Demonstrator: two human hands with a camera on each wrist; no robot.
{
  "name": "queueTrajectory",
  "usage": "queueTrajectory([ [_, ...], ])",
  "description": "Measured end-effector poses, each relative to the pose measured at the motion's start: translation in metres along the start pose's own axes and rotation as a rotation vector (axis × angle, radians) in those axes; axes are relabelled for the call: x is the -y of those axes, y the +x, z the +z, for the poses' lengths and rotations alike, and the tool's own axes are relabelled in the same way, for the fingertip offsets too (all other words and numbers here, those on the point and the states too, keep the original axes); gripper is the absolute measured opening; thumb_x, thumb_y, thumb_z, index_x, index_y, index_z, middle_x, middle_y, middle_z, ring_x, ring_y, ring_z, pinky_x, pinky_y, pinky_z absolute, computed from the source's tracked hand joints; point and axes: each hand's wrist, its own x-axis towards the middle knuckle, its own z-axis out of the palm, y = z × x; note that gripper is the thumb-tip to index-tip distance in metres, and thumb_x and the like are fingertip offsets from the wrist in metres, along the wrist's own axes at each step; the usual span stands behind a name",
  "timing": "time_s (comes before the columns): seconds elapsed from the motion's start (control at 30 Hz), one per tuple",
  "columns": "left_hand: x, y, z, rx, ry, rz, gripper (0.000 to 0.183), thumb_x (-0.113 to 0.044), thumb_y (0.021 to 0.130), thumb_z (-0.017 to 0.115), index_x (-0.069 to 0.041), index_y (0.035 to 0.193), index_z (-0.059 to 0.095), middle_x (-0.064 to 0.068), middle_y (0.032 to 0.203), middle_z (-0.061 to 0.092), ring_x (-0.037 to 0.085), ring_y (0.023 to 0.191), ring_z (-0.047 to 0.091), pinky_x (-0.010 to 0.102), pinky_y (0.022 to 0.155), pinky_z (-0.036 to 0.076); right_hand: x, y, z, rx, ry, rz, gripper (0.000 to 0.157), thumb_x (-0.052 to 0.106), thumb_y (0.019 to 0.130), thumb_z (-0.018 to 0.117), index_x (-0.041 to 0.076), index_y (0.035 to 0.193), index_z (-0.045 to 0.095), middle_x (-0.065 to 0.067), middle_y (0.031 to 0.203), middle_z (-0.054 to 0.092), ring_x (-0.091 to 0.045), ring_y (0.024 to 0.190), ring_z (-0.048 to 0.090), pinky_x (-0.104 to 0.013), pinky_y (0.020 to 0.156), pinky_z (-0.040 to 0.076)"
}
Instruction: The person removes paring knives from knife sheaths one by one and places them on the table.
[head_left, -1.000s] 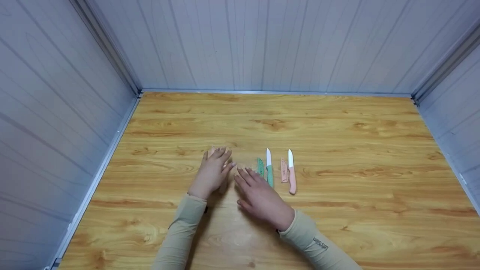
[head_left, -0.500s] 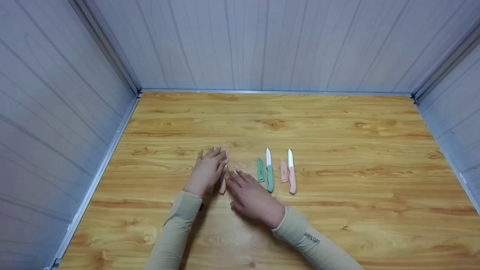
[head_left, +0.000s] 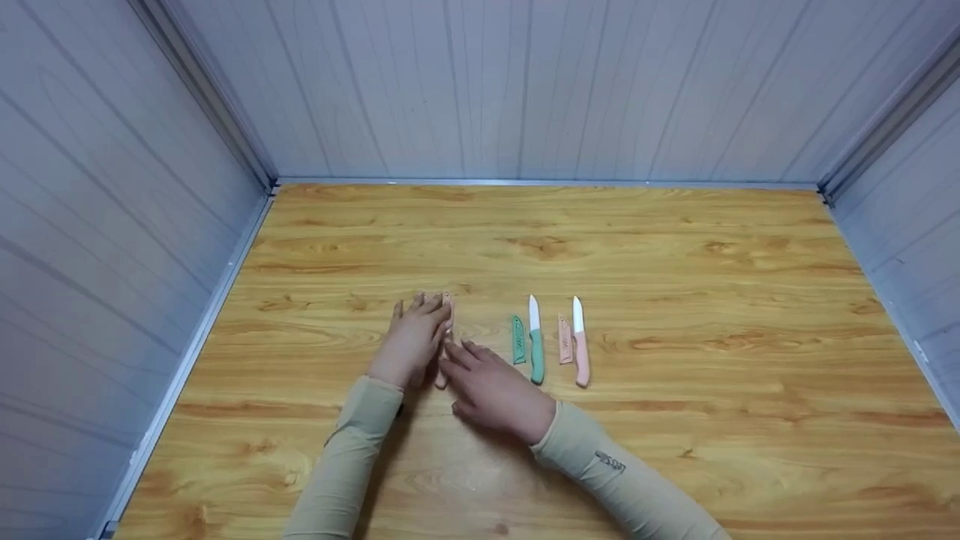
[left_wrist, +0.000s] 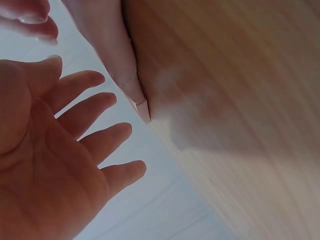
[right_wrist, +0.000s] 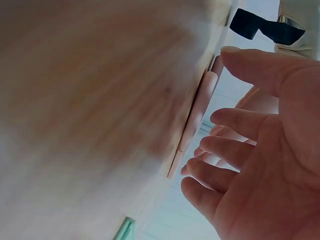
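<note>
My left hand (head_left: 409, 339) lies over peach-coloured pieces on the table, its fingers extended and covering much of them. A peach knife handle (head_left: 441, 376) shows between the two hands. Above it, the end of a peach sheath (head_left: 448, 300) sticks out beside the left fingertips. My right hand (head_left: 499, 391) has straight fingers, with its fingertips beside that handle; contact is unclear. In the right wrist view the handle (right_wrist: 201, 102) lies flat on the table. To the right are a green sheath (head_left: 518, 341), a green-handled knife (head_left: 536, 349), a pink sheath (head_left: 565, 341) and a pink-handled knife (head_left: 581, 352).
The wood-grain table (head_left: 675, 262) extends around the hands. Pale panels stand along its back (head_left: 570, 97) and both sides. Both bare blades point toward the back panel.
Both hands have shifted a little left. The right fingertips have moved away from the green knife and toward the peach handle, which now shows between the hands. The green and pink sets have stayed put.
</note>
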Motion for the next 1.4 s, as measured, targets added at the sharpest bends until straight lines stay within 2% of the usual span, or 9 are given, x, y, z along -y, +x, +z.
queueTrajectory([
  [0.27,0.002,0.002,0.000,0.047,0.006,-0.005,0.042,-0.025,0.104,0.041,-0.011,0.143,0.045,0.008,0.149,0.036,0.037,0.140,0.021,0.060,0.110,0.010,0.003,0.008,-0.002,0.014,-0.043,-0.013,0.060,0.028,0.090,0.061,0.003,0.142,0.045,-0.016,0.149,0.035,-0.036,0.134,0.034,-0.043,0.111,0.026],
  [0.57,0.001,0.004,-0.001,0.037,0.014,0.023,0.042,-0.023,0.102,0.046,-0.010,0.141,0.048,0.008,0.147,0.040,0.039,0.138,0.024,0.063,0.108,0.016,0.001,0.015,0.000,0.002,-0.061,-0.026,0.057,0.025,0.086,0.064,0.001,0.136,0.051,-0.020,0.144,0.040,-0.037,0.130,0.040,-0.042,0.109,0.029],
  [0.7,0.001,0.006,-0.002,0.038,-0.013,0.014,0.041,-0.023,0.102,0.046,-0.010,0.141,0.048,0.008,0.147,0.040,0.039,0.139,0.024,0.062,0.108,0.016,0.002,0.019,0.001,-0.032,-0.084,-0.041,0.049,0.023,0.086,0.064,0.001,0.130,0.055,-0.021,0.139,0.046,-0.035,0.125,0.046,-0.041,0.107,0.034],
  [0.87,0.000,0.006,-0.003,0.039,-0.021,0.004,0.040,-0.019,0.102,0.046,-0.010,0.141,0.048,0.008,0.146,0.042,0.038,0.139,0.024,0.061,0.108,0.016,0.007,0.025,-0.001,-0.043,-0.102,-0.029,0.037,0.022,0.092,0.060,0.002,0.123,0.059,-0.020,0.133,0.051,-0.031,0.114,0.054,-0.040,0.099,0.041],
  [1.03,-0.001,0.006,-0.002,0.051,0.008,0.025,0.041,-0.014,0.101,0.046,-0.008,0.142,0.046,0.011,0.146,0.041,0.040,0.138,0.024,0.062,0.107,0.019,0.009,0.029,0.001,-0.034,-0.191,-0.039,0.033,0.023,0.095,0.056,0.002,0.121,0.061,-0.021,0.129,0.053,-0.030,0.108,0.058,-0.038,0.094,0.046],
  [1.23,0.000,0.007,-0.001,0.054,0.025,0.025,0.041,-0.013,0.101,0.045,-0.010,0.141,0.047,0.010,0.145,0.042,0.039,0.138,0.024,0.061,0.108,0.017,0.010,0.032,0.003,-0.040,-0.282,-0.080,0.025,0.021,0.096,0.056,0.006,0.114,0.064,-0.010,0.117,0.061,-0.023,0.100,0.060,-0.034,0.086,0.049],
  [1.4,-0.001,0.006,-0.004,0.072,0.034,0.017,0.045,-0.005,0.099,0.042,-0.011,0.143,0.045,0.009,0.146,0.041,0.039,0.139,0.022,0.060,0.109,0.016,0.009,0.035,0.005,-0.046,-0.352,-0.109,0.022,0.015,0.094,0.055,0.008,0.113,0.064,-0.007,0.115,0.062,-0.019,0.096,0.061,-0.031,0.081,0.050],
])
